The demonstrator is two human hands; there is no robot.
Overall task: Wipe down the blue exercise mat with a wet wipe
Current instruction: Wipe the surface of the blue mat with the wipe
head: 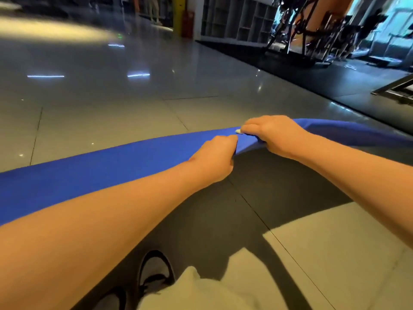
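The blue exercise mat [107,166] stretches across the view from the left edge to the far right, its near edge lifted off the tiled floor. My left hand [214,157] grips that raised near edge with curled fingers. Just to its right, my right hand [274,135] grips the mat's edge too, fingers curled over it. A small white bit of the wet wipe [238,131] pokes out from under the right hand's fingertips; the rest of it is hidden.
Glossy grey floor tiles [111,97] spread ahead and to the left. Dark rubber flooring with gym machines [312,30] lies at the back right, beside white cubby shelves [237,19]. My shoes [156,271] and a pale garment sit below the mat.
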